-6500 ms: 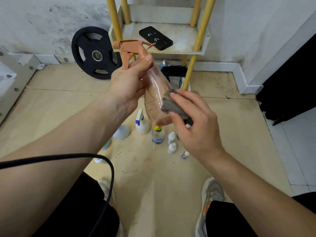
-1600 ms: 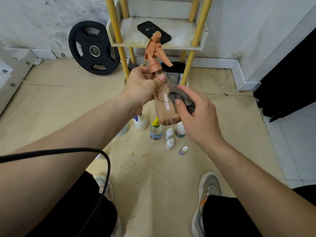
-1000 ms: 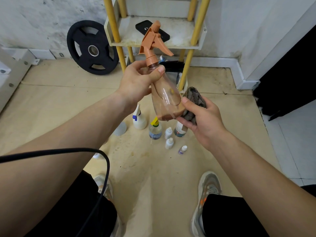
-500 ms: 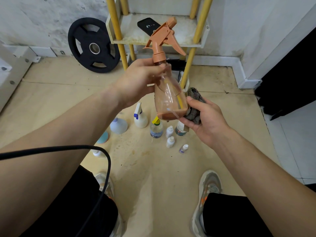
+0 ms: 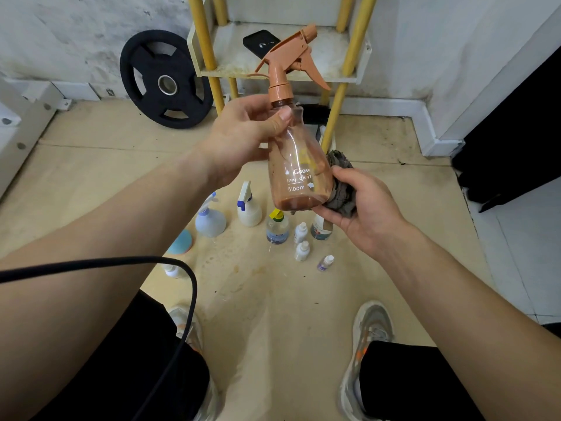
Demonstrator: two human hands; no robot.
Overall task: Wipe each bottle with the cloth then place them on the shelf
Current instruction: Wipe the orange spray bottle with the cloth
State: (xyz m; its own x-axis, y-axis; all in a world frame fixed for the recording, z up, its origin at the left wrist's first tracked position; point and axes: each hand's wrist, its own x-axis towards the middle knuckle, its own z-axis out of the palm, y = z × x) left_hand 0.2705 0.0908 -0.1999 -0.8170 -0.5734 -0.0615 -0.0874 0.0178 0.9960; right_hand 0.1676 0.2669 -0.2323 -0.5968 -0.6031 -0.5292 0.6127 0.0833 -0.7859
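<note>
left hand (image 5: 243, 138) grips the spray bottle (image 5: 299, 174) near its neck, fingers curled round it, mid-air in front of the shelf (image 5: 337, 50). right hand (image 5: 364, 208) holds the cloth (image 5: 341, 189) bunched against the bottle's lower side. other bottles (image 5: 276, 229) stand on the floor (image 5: 273, 314) below.

Beyond the left hand (image 5: 243, 138), the shelf (image 5: 334, 47) opens between yellow posts (image 5: 353, 41). A black phone (image 5: 258, 44) occupies its left part. Under the right hand (image 5: 364, 208), small bottles (image 5: 301, 232) crowd the floor (image 5: 273, 299).

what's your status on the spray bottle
Left hand grips orange spray bottle at neck. Right hand holds cloth against its base. Shelf ahead, phone on it.
</note>
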